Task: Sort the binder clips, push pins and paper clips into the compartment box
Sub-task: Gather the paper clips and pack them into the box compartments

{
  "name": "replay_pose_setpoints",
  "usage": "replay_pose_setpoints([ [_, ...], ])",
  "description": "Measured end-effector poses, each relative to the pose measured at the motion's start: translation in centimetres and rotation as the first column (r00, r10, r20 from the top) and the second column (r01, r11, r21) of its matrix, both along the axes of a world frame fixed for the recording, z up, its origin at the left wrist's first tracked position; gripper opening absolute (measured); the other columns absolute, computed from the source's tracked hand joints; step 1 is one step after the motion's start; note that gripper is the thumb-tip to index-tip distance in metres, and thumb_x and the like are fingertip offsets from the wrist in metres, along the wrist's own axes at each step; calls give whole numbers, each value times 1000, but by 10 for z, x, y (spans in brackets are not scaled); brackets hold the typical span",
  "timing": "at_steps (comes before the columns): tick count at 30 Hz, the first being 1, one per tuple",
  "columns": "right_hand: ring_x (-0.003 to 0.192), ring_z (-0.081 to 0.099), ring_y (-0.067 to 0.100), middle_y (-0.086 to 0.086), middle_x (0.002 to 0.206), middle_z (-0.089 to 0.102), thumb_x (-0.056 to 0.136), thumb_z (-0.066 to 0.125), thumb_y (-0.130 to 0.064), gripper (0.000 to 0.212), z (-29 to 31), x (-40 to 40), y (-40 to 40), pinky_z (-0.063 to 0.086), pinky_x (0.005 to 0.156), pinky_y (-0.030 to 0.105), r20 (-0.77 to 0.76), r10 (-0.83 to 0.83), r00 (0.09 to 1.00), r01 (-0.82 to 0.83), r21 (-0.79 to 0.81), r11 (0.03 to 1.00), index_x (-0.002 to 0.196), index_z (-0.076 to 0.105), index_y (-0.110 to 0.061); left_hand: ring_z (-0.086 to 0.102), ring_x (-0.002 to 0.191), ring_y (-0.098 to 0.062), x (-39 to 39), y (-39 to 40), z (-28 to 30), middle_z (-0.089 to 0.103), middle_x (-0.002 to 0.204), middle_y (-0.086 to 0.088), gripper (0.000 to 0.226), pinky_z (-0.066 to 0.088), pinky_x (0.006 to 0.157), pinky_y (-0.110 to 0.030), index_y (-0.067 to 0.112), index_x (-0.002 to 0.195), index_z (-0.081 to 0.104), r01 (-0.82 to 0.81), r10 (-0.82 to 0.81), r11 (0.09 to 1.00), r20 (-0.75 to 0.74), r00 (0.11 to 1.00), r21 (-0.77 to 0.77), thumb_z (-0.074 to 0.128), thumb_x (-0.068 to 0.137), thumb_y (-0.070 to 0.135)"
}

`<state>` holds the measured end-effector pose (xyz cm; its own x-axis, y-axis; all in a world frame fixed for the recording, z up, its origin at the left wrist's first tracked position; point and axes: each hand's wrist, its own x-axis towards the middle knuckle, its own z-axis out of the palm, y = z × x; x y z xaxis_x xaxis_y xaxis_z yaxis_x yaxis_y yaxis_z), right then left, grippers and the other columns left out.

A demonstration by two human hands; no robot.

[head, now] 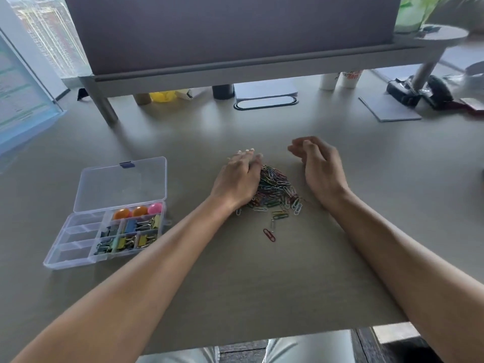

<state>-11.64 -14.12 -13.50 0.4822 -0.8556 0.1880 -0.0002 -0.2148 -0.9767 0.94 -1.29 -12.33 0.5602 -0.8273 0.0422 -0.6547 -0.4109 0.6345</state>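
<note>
At frame centre, the left hand (239,179) presses flat-fingered against the paper clip pile (276,191), grip open; the right hand (318,163) hovers loosely curled, empty.

- A grey-beige desk (235,284) fills the view.
- At 12 o'clock, a dark partition panel (235,30) on a grey metal frame (104,100).
- At 10 o'clock, a bright window (49,35) showing buildings.
- At 6 o'clock, dark flooring (366,344).

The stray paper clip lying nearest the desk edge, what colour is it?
Red. The stray paper clip shows clearly in the head view, apart from the pile.
</note>
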Motion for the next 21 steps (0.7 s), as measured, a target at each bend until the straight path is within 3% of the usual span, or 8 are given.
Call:
replay_pose_setpoints([
  [4,99,73,8,0,99,79,101,41,-24,33,3,-26,5,54,96,34,-22,-107,994,108,31,994,101,74,-18,36,146,-15,-16,4,0,45,155,-4,55,22,121,-27,13,146,51,81,-87,994,-84,993,-72,28,108,47],
  [6,102,72,11,-4,99,78,95,42,-33,33,4,-35,10,53,98,38,-62,-177,982,177,-10,984,93,74,-25,53,127,-16,-22,7,0,63,132,-3,57,34,110,-29,15,121,65,79,-90,993,-136,987,-84,26,106,53],
  [8,106,69,15,-5,102,77,92,41,-37,35,5,-45,19,51,100,40,-98,-231,968,227,-51,973,92,74,-25,51,97,-12,-25,11,-2,57,101,3,50,36,90,-30,22,94,51,50,-65,994,-159,985,-92,22,101,63],
  [11,109,64,19,-4,107,73,99,40,-32,37,6,-64,34,48,95,36,-154,-291,944,276,-109,955,104,74,-18,45,81,-11,-30,21,2,51,86,5,48,33,80,-29,23,86,43,6,-30,989,-156,987,-149,22,99,64],
  [13,110,61,20,-4,106,70,104,39,-30,36,6,-74,40,44,90,32,-181,-311,933,291,-126,948,109,73,-17,55,75,-17,-33,33,7,59,75,1,47,37,79,-33,19,77,46,-36,6,978,-146,989,-207,27,107,50],
  [15,113,60,21,-2,107,69,107,38,-31,36,7,-76,45,41,88,30,-227,-302,926,284,-110,953,113,71,-17,62,109,-24,-37,47,10,71,108,-9,47,38,93,-26,13,99,65,-62,32,972,-133,991,-227,28,110,40],
  [17,118,58,23,3,116,69,107,40,-34,35,7,-70,53,40,92,32,-305,-280,910,254,-122,959,119,68,-17,43,140,-16,-39,64,12,53,148,-6,49,25,107,-15,13,140,55,-94,56,969,-167,984,-227,27,110,39],
  [21,138,48,21,1,147,57,104,42,-49,49,7,-46,77,33,118,39,-511,-184,840,56,-255,965,145,53,-23,24,150,-8,-45,104,7,32,163,0,57,14,123,-25,16,156,34,-125,89,975,-193,977,-184,27,108,45],
])
